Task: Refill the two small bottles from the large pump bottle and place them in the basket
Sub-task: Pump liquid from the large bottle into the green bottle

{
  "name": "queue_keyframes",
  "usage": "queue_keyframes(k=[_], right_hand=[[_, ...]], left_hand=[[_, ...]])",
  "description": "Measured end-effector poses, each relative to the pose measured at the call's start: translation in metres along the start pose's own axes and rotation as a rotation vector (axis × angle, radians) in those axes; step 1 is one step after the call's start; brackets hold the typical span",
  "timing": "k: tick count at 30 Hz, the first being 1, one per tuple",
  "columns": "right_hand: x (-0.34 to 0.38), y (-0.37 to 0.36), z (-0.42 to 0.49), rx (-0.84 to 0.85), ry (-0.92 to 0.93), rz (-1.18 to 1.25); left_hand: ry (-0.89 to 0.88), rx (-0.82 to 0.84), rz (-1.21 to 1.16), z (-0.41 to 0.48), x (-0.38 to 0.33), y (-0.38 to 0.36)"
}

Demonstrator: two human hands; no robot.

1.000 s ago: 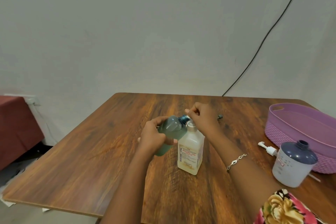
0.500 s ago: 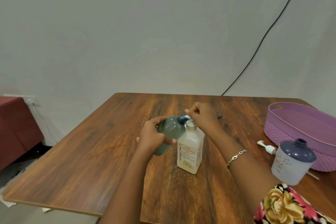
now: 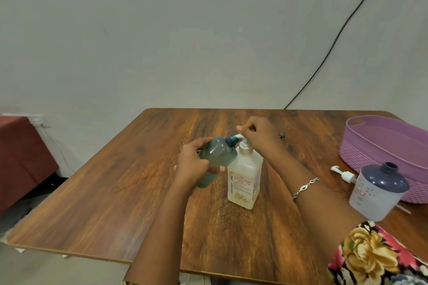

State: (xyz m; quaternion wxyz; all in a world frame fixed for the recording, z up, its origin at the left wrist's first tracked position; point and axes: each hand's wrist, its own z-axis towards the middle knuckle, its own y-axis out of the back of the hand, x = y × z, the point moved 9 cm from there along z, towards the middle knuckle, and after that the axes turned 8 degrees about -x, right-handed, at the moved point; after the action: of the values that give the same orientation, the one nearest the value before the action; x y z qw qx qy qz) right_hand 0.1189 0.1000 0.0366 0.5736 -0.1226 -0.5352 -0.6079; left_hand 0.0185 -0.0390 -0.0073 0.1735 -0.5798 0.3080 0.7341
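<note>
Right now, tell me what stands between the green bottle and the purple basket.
The pump bottle and the right hand gripping its pump stand just right of the green bottle, toward the basket. A blue-topped bottle and a loose pump sit by the basket's near wall.

Left half of the wooden table [image 3: 104, 192] is bare out to its left & near edges. Mid-table the pump bottle [image 3: 244, 180] & a teal bottle [image 3: 217, 152] at its nozzle block the way; right edge crowded w/ purple basket [image 3: 370, 146], navy-topped bottle [image 3: 379, 190], loose pump head [image 3: 346, 175].
</note>
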Motion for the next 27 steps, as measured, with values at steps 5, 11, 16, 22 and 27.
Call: queue_keyframes(k=[5, 11, 16, 22, 27], right_hand=[[0.004, 0.008, 0.004, 0.058, -0.066, 0.116], [0.011, 0.004, 0.006, 0.048, 0.051, -0.109], [0.013, 0.002, 0.004, 0.045, 0.095, -0.183], [0.013, 0.011, 0.005, 0.006, 0.032, -0.035], [0.015, 0.015, 0.004, 0.008, 0.036, -0.062]], left_hand=[[-0.015, -0.002, -0.017, -0.001, -0.009, -0.001], [-0.017, -0.005, 0.0, 0.001, -0.009, -0.001], [-0.011, -0.007, -0.014, 0.0, -0.001, -0.004], [-0.016, 0.021, -0.099, -0.006, 0.003, -0.001], [0.008, 0.046, -0.161, -0.01, 0.009, -0.001]])
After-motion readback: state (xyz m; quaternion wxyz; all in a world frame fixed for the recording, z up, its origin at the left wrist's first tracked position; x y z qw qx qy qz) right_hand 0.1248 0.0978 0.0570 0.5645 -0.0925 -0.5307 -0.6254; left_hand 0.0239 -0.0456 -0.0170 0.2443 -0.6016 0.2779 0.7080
